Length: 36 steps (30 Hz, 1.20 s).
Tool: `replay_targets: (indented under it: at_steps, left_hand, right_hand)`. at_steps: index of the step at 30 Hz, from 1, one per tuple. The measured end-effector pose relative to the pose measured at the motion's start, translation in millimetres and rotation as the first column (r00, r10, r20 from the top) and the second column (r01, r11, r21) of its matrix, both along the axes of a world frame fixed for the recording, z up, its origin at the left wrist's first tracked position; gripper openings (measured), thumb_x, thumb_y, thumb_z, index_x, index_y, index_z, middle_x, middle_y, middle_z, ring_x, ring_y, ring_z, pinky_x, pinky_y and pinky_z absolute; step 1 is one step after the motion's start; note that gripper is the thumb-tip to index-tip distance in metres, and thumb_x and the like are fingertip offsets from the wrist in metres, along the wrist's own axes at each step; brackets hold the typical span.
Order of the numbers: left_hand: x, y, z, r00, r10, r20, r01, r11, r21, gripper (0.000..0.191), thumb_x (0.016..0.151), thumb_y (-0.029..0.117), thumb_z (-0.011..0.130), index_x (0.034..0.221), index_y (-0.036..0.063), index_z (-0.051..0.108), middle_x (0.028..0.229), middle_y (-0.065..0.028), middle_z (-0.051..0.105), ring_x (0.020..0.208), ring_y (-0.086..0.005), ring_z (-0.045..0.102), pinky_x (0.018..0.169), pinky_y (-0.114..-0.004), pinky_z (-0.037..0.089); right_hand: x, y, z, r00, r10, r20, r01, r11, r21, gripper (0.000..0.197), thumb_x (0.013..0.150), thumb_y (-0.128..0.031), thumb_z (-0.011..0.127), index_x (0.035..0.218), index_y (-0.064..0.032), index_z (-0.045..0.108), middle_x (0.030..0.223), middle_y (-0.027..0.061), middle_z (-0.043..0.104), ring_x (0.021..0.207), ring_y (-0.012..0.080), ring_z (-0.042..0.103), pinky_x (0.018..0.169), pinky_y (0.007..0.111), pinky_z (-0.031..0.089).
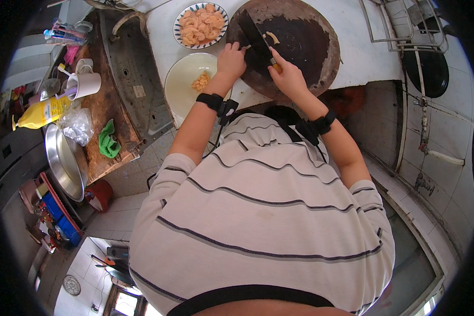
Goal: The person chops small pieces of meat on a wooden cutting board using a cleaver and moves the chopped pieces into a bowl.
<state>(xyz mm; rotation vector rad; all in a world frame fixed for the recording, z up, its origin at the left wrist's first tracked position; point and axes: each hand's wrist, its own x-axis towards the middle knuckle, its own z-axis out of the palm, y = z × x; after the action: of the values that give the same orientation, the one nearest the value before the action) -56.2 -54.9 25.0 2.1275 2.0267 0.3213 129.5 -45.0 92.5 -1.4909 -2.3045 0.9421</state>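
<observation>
My right hand (287, 75) grips the wooden handle of a cleaver (256, 36), whose dark blade lies over a round wooden chopping block (328, 51). At the block's left edge, my left hand (232, 60) has its fingertips by a small pale piece (245, 47) near the blade; whether it pinches the piece is unclear. Another pale strip (273, 38) lies on the block right of the blade. A cream bowl (177, 85) below my left hand holds small chopped yellowish bits (201, 81). Beyond it stands a patterned plate (177, 36) heaped with pinkish-orange slices (204, 24).
Left of the white counter (363, 71) is a metal sink (136, 75). Past it, a wooden board (110, 106) bears a white mug (89, 85), a yellow pump bottle (43, 113), a green cloth (109, 139) and a steel basin (77, 179). A wire rack (409, 45) is at the upper right.
</observation>
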Motion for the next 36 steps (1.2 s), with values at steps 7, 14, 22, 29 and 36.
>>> replay_targets:
  at_steps: [7, 14, 22, 29, 36]
  left_hand:
    - [-2.5, 2.8, -12.0, 0.997, -0.080, -0.020, 0.080, 0.996, 0.038, 0.026, 0.072, 0.009, 0.054, 0.095, 0.0053, 0.065, 0.099, -0.0051, 0.056, 0.091, -0.0245, 0.052, 0.076, -0.035, 0.047]
    - [0.7, 1.6, -8.9, 0.996, -0.077, -0.044, 0.077, 0.997, -0.003, 0.026, 0.074, 0.010, 0.053, 0.097, 0.0062, 0.064, 0.104, -0.0054, 0.055, 0.094, -0.0241, 0.051, 0.077, -0.036, 0.046]
    - [-1.9, 0.1, -5.7, 0.998, -0.056, -0.004, 0.056, 0.998, -0.036, 0.034, 0.072, 0.008, 0.053, 0.104, 0.0051, 0.062, 0.099, -0.0086, 0.057, 0.093, -0.0258, 0.051, 0.079, -0.035, 0.045]
    - [-6.3, -1.1, -3.0, 0.998, -0.058, -0.016, 0.058, 0.998, 0.002, 0.036, 0.071, 0.007, 0.054, 0.105, 0.0084, 0.063, 0.092, -0.0088, 0.056, 0.090, -0.0263, 0.051, 0.078, -0.033, 0.045]
    - [-10.1, -0.7, -6.3, 0.996, -0.084, -0.031, 0.085, 0.996, 0.038, 0.036, 0.073, 0.008, 0.053, 0.108, 0.0131, 0.063, 0.091, -0.0077, 0.056, 0.090, -0.0256, 0.051, 0.075, -0.034, 0.047]
  right_hand:
    - [-3.9, -0.1, -7.7, 0.999, 0.028, 0.035, -0.030, 0.998, 0.053, 0.059, 0.083, -0.020, 0.053, 0.137, -0.0191, 0.030, 0.079, 0.0196, 0.060, 0.068, 0.0370, 0.059, 0.060, 0.044, 0.048]
    - [-26.8, 24.8, -20.5, 0.997, -0.053, 0.058, 0.050, 0.997, 0.057, 0.058, 0.082, -0.020, 0.056, 0.135, -0.0232, 0.033, 0.085, 0.0211, 0.061, 0.077, 0.0395, 0.058, 0.066, 0.043, 0.048]
    - [-26.4, 32.8, -9.9, 0.995, -0.090, -0.035, 0.093, 0.990, 0.106, 0.058, 0.083, -0.021, 0.055, 0.136, -0.0145, 0.031, 0.085, 0.0197, 0.062, 0.073, 0.0370, 0.060, 0.063, 0.042, 0.048]
    - [-17.8, 11.1, -9.8, 0.999, -0.031, -0.042, 0.032, 0.999, 0.022, 0.056, 0.084, -0.021, 0.054, 0.136, -0.0173, 0.033, 0.083, 0.0203, 0.061, 0.071, 0.0363, 0.059, 0.063, 0.042, 0.048]
    - [-21.8, 0.0, -8.1, 1.000, -0.018, 0.003, 0.019, 0.999, -0.032, 0.057, 0.083, -0.021, 0.055, 0.135, -0.0203, 0.034, 0.080, 0.0206, 0.059, 0.072, 0.0368, 0.059, 0.063, 0.041, 0.047]
